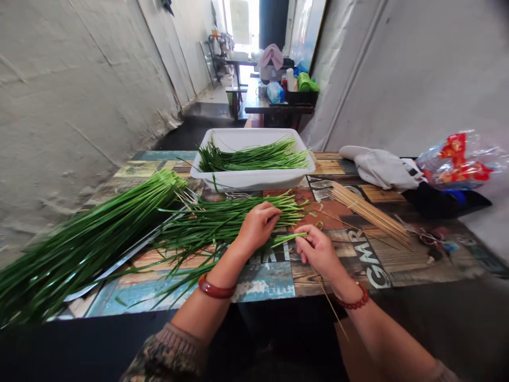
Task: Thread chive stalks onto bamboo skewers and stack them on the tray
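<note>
My left hand (260,225), its fingers pinched together, is over a loose pile of garlic chives (214,217) in the middle of the table. Whatever its fingertips hold is too small to make out. Just to the right, my right hand (318,249) grips the pale ends of a few chives (288,239). A thin bamboo skewer (332,305) slants down from under that hand past the table edge. More chives (254,155) lie in a white plastic tub (254,181) behind the pile. A big bundle of chives (91,239) rests on a tray (119,265) at the left.
A bunch of bamboo skewers (368,212) lies on the right, with keys (431,239) beyond it. A light-coloured cap (384,167) and a clear-and-red plastic bag (457,162) are at the far right. Another cluttered table (258,103) stands behind, between white walls.
</note>
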Tool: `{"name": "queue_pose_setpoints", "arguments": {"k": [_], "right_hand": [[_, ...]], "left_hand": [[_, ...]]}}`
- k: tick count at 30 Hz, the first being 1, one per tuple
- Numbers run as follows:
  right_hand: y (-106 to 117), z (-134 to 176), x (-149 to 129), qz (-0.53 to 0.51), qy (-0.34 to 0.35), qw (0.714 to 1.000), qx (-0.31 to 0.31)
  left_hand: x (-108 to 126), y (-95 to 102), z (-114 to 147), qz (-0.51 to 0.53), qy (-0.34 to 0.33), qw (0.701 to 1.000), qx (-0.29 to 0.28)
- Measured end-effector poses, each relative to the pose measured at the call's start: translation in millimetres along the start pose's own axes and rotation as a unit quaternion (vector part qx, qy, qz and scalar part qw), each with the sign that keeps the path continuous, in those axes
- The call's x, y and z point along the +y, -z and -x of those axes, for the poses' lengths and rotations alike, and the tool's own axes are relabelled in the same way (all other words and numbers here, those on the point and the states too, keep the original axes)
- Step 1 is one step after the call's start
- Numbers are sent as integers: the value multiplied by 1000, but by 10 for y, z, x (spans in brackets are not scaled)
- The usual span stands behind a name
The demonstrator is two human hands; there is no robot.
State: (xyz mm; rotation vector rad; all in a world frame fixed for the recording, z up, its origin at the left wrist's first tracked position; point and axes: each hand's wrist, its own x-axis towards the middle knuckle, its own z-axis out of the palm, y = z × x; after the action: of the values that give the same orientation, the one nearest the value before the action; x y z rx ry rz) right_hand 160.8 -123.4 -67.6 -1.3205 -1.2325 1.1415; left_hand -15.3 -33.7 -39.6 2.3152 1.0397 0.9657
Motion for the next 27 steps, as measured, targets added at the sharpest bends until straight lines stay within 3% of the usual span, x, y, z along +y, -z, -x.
{"name": "queue_pose_setpoints", "arguments": {"k": [4,11,19,27], "right_hand": [[-77,-2,-57,-20,4,999,25],[-77,-55,-45,-33,19,998,47],[-91,-107,-42,-42,18,996,81],[-91,-120,6,-11,32,995,97]], "left_hand": [[32,-78,-32,-122,-13,992,-29],[132,-137,-72,-275,24,959,-59],[99,-97,-65,-289,-13,954,-78],[111,-91,-52,-279,-1,956,-93]]}}
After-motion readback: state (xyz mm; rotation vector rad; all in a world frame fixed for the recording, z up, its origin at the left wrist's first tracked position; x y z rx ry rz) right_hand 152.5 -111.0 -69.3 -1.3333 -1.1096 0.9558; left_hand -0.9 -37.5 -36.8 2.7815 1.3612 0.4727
